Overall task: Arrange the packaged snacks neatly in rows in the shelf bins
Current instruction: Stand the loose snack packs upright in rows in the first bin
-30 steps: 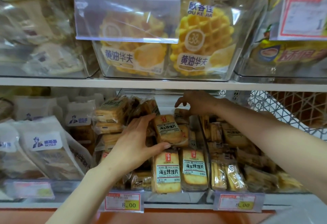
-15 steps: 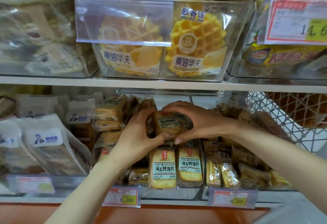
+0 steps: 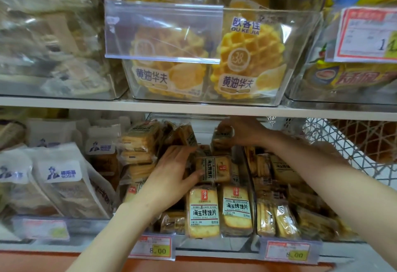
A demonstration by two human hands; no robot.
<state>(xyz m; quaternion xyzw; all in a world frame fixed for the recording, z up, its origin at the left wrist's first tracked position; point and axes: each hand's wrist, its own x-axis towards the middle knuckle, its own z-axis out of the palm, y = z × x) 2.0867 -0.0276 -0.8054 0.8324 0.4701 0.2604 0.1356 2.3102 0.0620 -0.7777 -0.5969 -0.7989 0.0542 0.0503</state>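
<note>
The middle clear bin (image 3: 214, 245) on the lower shelf holds packs of toasted bun slices. Two packs (image 3: 219, 210) stand upright side by side at its front. Behind them a pack (image 3: 216, 169) lies turned on its side; my left hand (image 3: 171, 175) holds it, thumb on its left edge, fingers reaching over the packs to the left. Farther back, under the upper shelf, my right hand (image 3: 242, 131) grips another pack (image 3: 222, 137) and holds it upright. A loose heap of the same packs (image 3: 141, 142) is piled at the bin's left.
White bread bags (image 3: 62, 175) fill the bin on the left. Darker packs (image 3: 279, 196) crowd the bin on the right, beside a white wire basket (image 3: 335, 142). Waffle packs (image 3: 247, 56) sit in a clear bin above. Price tags (image 3: 154, 249) hang along the shelf edge.
Both hands held one pack together before. Now my right hand has moved to the back of the bin with a pack, and my left hand holds a sideways pack in the middle.
</note>
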